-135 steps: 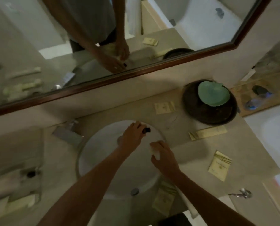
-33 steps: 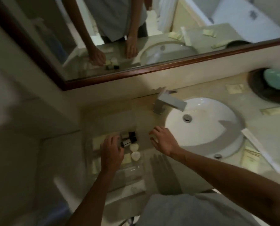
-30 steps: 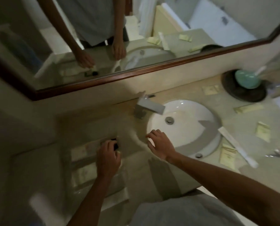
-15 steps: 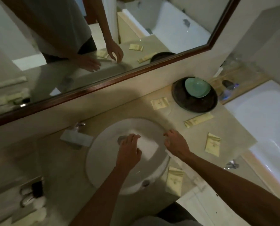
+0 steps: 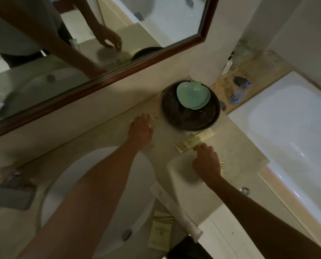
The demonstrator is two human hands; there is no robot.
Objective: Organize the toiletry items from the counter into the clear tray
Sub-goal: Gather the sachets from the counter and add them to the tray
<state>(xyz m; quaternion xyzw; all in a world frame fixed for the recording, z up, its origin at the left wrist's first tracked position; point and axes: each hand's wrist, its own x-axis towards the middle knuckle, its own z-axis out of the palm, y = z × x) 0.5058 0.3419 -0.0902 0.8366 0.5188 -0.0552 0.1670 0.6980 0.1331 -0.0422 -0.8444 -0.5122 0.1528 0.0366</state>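
Head view: on the left the sink [image 5: 92,184] is crossed by the left forearm, and the left hand [image 5: 140,128] is laid flat, fingers straight, over a small cream sachet [image 5: 152,121] on the desk [image 5: 236,156] beside the dark round tray [image 5: 190,114] with the mint dish [image 5: 193,95]. Further right, the long striped packet [image 5: 194,141] is touched by the curled fingertips of the right hand [image 5: 206,163]; a firm grasp cannot be told. Collection is judged under way; both packets must be pinched up and carried left to the clear tray, which is out of view. Flat paper sachets, thin and pale, are seen
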